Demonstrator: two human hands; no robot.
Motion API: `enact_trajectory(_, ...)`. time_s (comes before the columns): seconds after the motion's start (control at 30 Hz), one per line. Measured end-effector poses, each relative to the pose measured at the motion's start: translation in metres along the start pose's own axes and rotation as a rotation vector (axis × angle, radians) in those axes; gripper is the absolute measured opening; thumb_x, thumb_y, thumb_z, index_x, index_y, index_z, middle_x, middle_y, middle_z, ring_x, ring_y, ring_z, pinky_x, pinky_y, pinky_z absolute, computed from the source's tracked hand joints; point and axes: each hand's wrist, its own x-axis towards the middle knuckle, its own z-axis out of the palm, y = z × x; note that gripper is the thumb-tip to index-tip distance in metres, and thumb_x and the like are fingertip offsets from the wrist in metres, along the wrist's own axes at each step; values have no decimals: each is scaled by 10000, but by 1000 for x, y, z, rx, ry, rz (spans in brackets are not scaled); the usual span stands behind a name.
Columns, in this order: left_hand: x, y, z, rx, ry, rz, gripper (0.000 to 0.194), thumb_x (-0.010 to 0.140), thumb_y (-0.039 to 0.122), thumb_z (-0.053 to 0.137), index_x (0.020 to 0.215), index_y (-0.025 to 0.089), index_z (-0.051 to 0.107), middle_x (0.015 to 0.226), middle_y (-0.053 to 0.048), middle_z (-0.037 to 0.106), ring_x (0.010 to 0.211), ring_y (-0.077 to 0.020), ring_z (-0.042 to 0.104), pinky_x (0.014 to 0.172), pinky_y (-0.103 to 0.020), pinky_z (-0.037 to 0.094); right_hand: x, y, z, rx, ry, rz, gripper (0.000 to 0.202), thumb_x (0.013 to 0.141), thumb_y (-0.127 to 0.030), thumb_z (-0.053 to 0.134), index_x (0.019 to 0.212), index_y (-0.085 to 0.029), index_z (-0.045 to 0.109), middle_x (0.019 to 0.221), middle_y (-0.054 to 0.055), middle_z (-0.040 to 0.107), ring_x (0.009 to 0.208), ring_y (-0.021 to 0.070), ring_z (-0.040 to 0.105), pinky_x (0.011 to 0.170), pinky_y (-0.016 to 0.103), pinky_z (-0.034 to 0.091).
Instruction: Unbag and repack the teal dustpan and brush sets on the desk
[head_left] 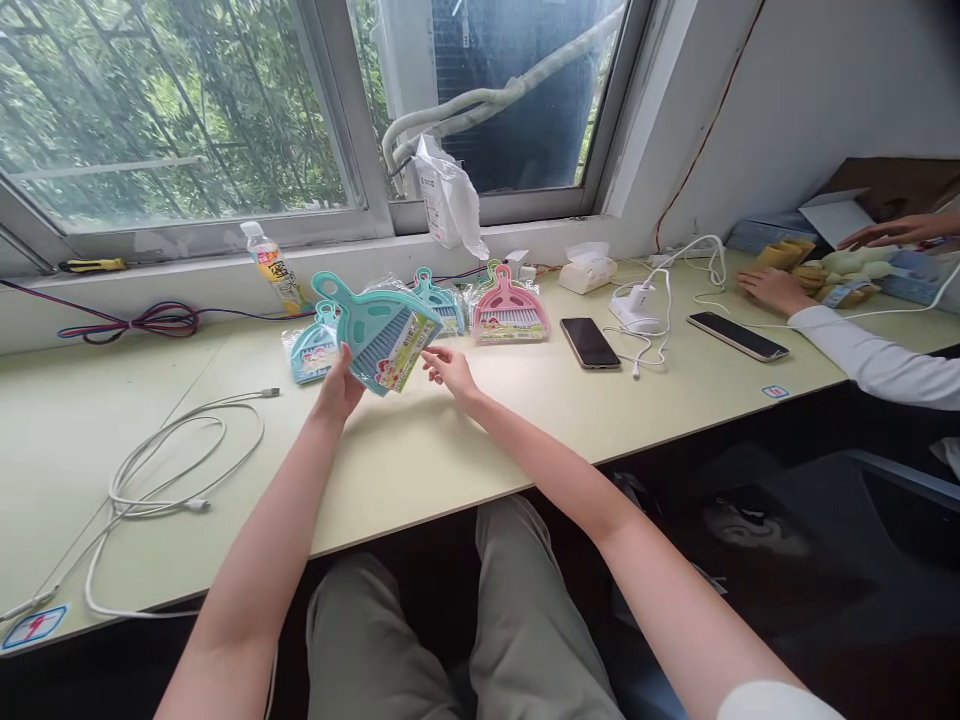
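Note:
My left hand (343,388) is closed on the lower left edge of a teal dustpan and brush set (382,335), held tilted above the table. A printed card covers part of its grey-white bristles. Close to the card's right edge is my right hand (451,374), its fingers loosely bent and apart; whether the fingertips touch the card I cannot tell. Behind the held set, another teal set (311,355) lies at left in clear wrap. A further teal set (448,308) and a pink set (511,308) lie to the right, with a green edge showing behind the pink one.
A drink bottle (276,268) and a tissue pack (588,268) stand near the window. White cables (161,465) lie at left. A phone (589,343), a charger (636,304) and a second phone (738,336) lie rightward. Another person's hands (776,291) handle yellowish items.

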Motion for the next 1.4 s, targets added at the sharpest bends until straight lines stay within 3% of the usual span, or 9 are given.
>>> enact_trajectory(0.17,-3,0,0,18,-62,-56,460,914,485,592,1274,200,609,1280,-110,666,1239,-283,599,1012,-440,531,2,14,3,47,45,22,347,742,-297,795,900,-222,496,790,-43,653,703,104,671,684,249,592)
enact_trajectory(0.33,-2,3,-14,89,-168,-188,402,919,483,567,1156,176,675,1156,-106,714,1192,-304,623,966,-445,552,6,16,-1,168,109,77,439,736,-214,812,985,-237,450,801,-32,691,724,120,694,839,333,613)
enact_trajectory(0.53,4,1,-24,168,-90,-222,356,945,456,524,1089,185,704,1040,-106,737,1110,-323,660,939,-488,562,7,6,-12,203,0,72,438,690,-219,852,942,-236,494,872,-3,710,870,175,715,899,405,616)
enact_trajectory(0.8,25,4,-32,32,300,-55,176,922,248,556,1037,148,644,918,-85,732,848,-185,710,830,-366,585,0,-9,-12,111,-97,28,426,635,-206,883,954,-214,601,849,10,741,808,192,719,819,428,644)
enact_trajectory(0.9,28,27,-56,-70,402,80,204,973,237,451,1099,167,596,973,-78,725,873,-149,704,840,-314,571,-1,-15,-17,100,-110,12,393,640,-195,872,958,-202,642,849,15,752,788,192,720,811,427,643)
enact_trajectory(1.03,16,59,-100,-156,779,228,267,1033,325,342,1234,193,460,1196,-57,663,1071,-97,649,882,-191,521,1,-18,-23,117,-64,12,374,654,-180,862,965,-199,656,847,18,755,799,200,727,839,439,634)
enact_trajectory(1.1,9,66,-114,-161,867,248,321,1046,372,301,1300,203,401,1331,-63,588,1173,-104,601,895,-175,513,2,-17,-25,152,-33,29,366,662,-160,858,961,-195,649,857,25,754,811,204,730,864,447,626)
enact_trajectory(1.23,3,61,-109,-253,757,26,647,1015,496,-20,1432,106,284,1417,-194,496,1217,-196,599,826,-231,581,2,-15,-23,206,19,66,348,688,-120,841,960,-190,635,868,31,750,815,200,731,902,451,615)
enact_trajectory(1.4,5,53,-86,-390,565,-46,667,1019,494,4,1538,90,-107,1408,-247,511,1169,-207,647,734,-237,620,-1,-15,-22,215,45,77,283,751,-52,760,970,-177,632,863,31,746,805,187,728,901,426,617)
